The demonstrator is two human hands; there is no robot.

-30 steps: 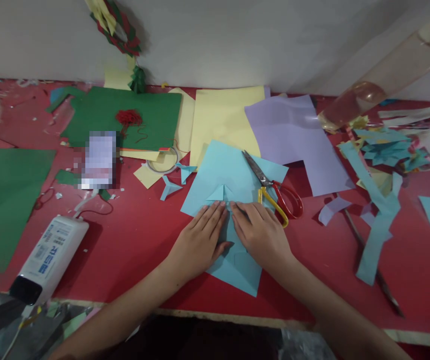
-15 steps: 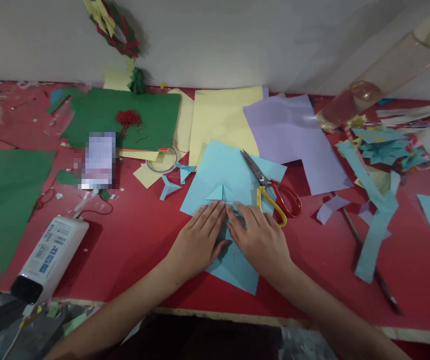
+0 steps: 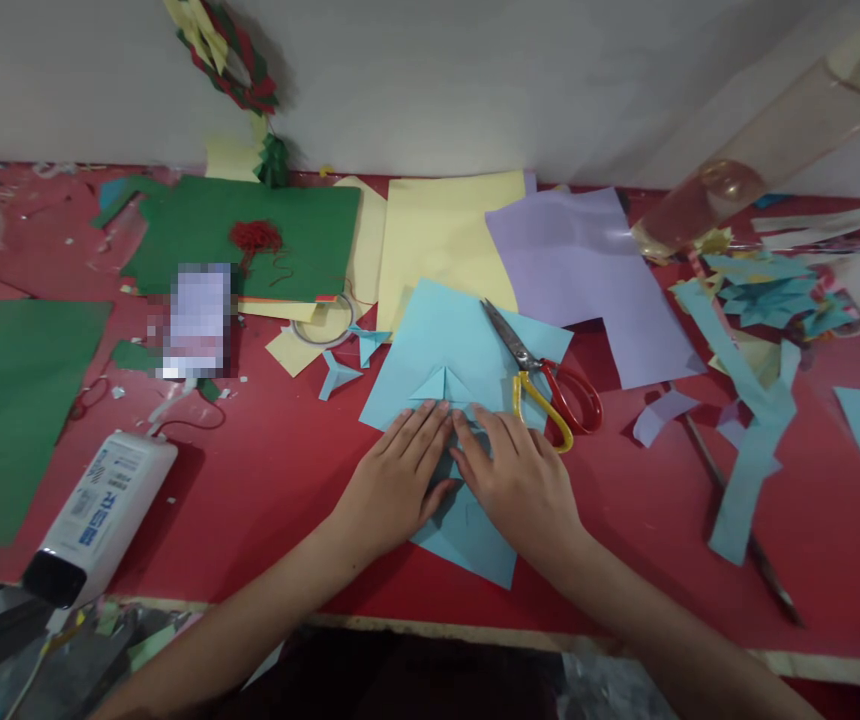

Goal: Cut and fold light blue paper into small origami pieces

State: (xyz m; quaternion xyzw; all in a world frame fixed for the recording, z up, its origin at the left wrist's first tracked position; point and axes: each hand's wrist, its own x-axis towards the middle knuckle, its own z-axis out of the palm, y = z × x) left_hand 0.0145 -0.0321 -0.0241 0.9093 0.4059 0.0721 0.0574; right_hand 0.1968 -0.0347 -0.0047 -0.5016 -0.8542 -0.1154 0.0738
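At centre, the right hand had been shifted nearer the left hand, both pressed open-fingered on folded blue paper.

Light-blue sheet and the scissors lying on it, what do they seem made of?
The light-blue sheet looks like matte paper: thin, straight-edged, without shine. The scissors appear to have metal blades, gray with a dull sheen; the red and yellow handles look smooth, perhaps plastic-coated.
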